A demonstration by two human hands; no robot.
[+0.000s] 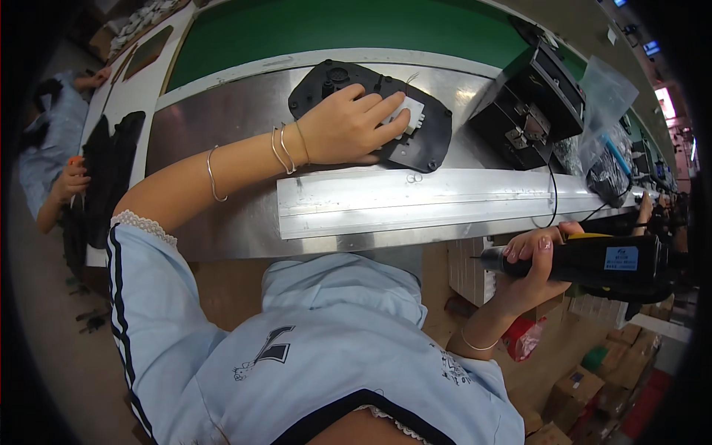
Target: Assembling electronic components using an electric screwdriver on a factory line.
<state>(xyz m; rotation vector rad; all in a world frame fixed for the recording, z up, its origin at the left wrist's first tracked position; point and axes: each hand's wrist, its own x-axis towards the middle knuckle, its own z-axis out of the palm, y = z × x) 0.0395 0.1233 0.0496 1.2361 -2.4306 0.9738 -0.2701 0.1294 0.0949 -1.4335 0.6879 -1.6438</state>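
My left hand (347,127) reaches across the metal bench top. Its bent fingers press on a small white block-shaped part (413,113), from which thin wires stick out. That part lies on a black plastic housing (434,144) with round posts and a round grille, partly hidden under my hand. At the right, my right hand (535,261) is wrapped round a black electric screwdriver (621,261) with a pale blue label. It is held level past the bench's front edge, its thin bit pointing left, apart from the housing.
A long silvery metal rail (400,200) runs along the bench's near edge. Behind it, at the right, stands a black box-shaped device (526,107) with a metal mechanism and cable. Clear plastic bags (608,96) lie beyond. A co-worker (55,141) sits at the far left; cartons (575,393) stand below right.
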